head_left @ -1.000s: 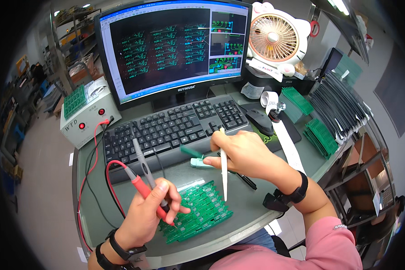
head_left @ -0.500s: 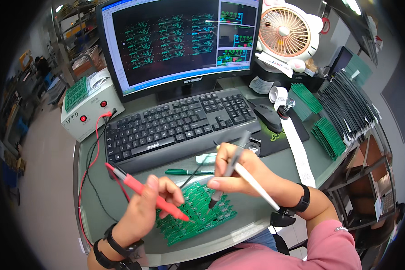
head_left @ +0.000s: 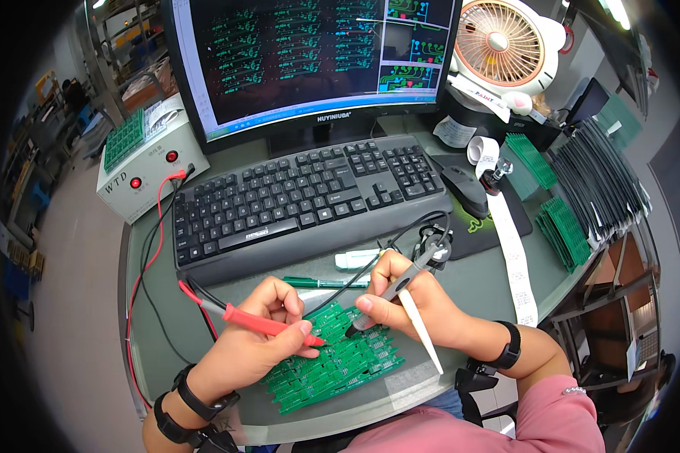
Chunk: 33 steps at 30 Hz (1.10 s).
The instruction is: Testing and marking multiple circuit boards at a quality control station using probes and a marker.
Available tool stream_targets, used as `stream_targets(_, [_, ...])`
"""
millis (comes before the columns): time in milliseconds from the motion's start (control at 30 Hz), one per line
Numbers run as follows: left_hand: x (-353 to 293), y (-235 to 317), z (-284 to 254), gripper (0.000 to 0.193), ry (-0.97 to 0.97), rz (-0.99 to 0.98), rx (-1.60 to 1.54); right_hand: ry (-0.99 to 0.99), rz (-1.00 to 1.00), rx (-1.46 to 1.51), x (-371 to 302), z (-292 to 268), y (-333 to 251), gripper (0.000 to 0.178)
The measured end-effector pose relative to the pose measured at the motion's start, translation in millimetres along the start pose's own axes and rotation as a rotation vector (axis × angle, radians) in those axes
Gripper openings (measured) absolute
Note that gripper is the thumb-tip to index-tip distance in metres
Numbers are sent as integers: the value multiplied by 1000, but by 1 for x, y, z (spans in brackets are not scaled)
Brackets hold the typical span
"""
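Observation:
A green circuit board panel (head_left: 332,374), crowded with small parts, lies on the desk before me. My left hand (head_left: 245,347) is closed round a red test probe (head_left: 261,323), its tip at the upper middle of the panel. From the right, my right hand (head_left: 431,309) grips a grey-black test probe (head_left: 404,281), tilted with its dark tip down at the panel. A slim white pointed stick (head_left: 421,332) is also held in that hand, its narrow end slanting toward the desk's near edge. Whether either tip touches the board I cannot tell.
Behind the panel lie a green pen (head_left: 325,284) and a black keyboard (head_left: 310,200), below a monitor (head_left: 302,68). A white box (head_left: 147,162) with red buttons stands left, its red lead running down. At right are a mouse (head_left: 465,190), a paper strip (head_left: 512,260) and stacked green boards (head_left: 563,232).
My left hand and the red probe have moved up the panel, away from its near side. The grey-black probe lies flatter, its tip slightly higher. The white stick now points more steeply down.

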<state>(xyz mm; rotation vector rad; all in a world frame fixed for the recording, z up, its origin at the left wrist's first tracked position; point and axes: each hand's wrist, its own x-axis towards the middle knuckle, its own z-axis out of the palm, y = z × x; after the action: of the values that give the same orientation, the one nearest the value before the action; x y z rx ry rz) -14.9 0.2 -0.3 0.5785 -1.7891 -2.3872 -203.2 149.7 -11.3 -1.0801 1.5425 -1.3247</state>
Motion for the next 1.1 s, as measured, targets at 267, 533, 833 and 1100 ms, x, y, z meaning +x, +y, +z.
stream_targets(267, [-1,-3,-1,24,-10,7,0,2,9,20,0,1,1,25])
stream_targets(533, [-1,-3,0,24,-23,23,24,-2,-7,13,0,0,2,24])
stream_targets(833, [0,-4,1,25,-24,36,18,0,-25,6,-1,1,1,25])
stream_targets(1100, [-2,-5,2,26,7,37,26,14,-58,-55,-3,3,-4,27])
